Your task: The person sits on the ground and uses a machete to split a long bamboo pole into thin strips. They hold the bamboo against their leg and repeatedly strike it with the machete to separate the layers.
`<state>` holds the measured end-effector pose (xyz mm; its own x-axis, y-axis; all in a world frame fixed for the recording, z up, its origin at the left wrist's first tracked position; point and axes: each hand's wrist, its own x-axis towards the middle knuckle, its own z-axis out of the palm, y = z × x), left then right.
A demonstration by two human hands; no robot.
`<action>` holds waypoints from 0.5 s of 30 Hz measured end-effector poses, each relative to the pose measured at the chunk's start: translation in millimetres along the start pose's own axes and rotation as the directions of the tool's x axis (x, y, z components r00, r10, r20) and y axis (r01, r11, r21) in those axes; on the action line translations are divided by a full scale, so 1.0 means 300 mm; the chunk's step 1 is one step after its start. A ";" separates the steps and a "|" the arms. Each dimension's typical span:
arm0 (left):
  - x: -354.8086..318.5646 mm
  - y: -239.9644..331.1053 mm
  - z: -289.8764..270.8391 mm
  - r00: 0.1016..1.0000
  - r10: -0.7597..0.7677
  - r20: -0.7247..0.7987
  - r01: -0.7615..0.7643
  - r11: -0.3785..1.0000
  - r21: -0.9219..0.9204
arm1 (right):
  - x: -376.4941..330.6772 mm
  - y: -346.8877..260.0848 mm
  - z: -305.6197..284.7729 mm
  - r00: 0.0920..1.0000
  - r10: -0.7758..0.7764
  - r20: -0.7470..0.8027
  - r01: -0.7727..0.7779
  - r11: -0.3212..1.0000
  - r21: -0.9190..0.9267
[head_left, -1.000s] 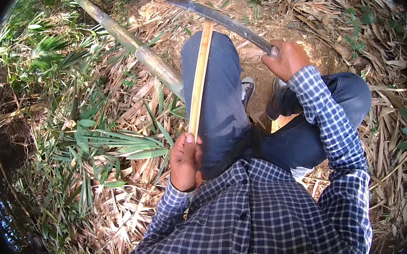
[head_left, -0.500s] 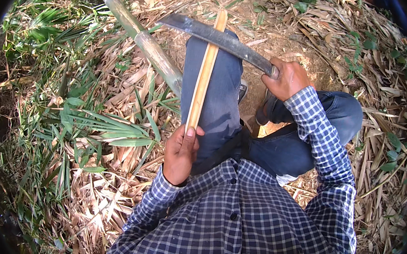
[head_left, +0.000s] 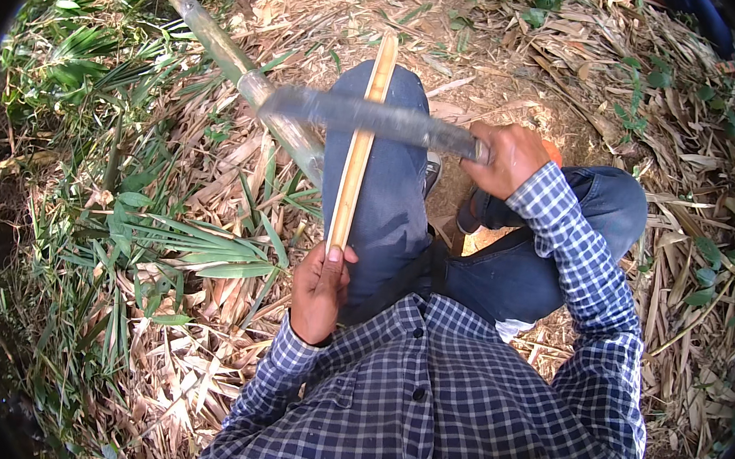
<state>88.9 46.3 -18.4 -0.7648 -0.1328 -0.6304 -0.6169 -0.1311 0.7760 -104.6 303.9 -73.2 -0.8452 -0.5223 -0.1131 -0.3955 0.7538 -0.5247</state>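
Since the whole thing is outdoors, the ground (head_left: 201, 302) is just a thick mat of dry brown leaves and husks, with bare dirt further up past the knee and green grass and leafy shoots along the left side. A long green bamboo pole (head_left: 226, 48) lies slanted across the top left, running down toward the leg.

Person is sitting with one knee up, in jeans and a blue checked shirt. Left hand (head_left: 319, 291) is wrapped closed around the near end of a pale bamboo strip (head_left: 360, 140), thumb up on top, and the strip lies lengthwise along the raised thigh, pointing away. Right hand (head_left: 507, 159) is fisted tight round the handle of a long knife (head_left: 369, 116), whose blade crosses over the strip, about halfway along it.

Hard bits: the blade is blurry, so I can't tell if the edge is actually touching the strip or just above it. The handle is buried in the fist. Something orange peeks out behind that hand, no idea what. The rim of the view is black.
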 end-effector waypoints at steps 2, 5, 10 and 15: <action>0.000 -0.017 -0.010 1.000 0.024 -0.005 -0.023 0.999 0.041 | -0.011 -0.024 -0.010 0.996 -0.083 0.043 0.085 0.996 -0.036; 0.005 -0.009 -0.015 0.999 0.045 -0.028 -0.041 0.990 0.137 | 0.062 0.028 -0.001 0.995 0.088 -0.044 -0.090 0.995 -0.052; 0.027 -0.010 -0.006 0.988 0.143 -0.056 -0.129 0.971 0.201 | 0.068 -0.048 -0.024 0.992 0.120 0.047 -0.119 0.992 -0.030; 0.015 -0.035 -0.014 0.994 0.100 -0.052 -0.091 0.982 0.165 | -0.005 -0.075 0.023 0.972 -0.229 0.056 0.234 0.965 -0.116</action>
<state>92.7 42.9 -29.3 -0.8123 -0.1959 -0.5493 -0.5671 0.0457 0.8223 -92.0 284.9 -67.0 -0.7106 -0.7026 -0.0374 -0.6215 0.6516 -0.4349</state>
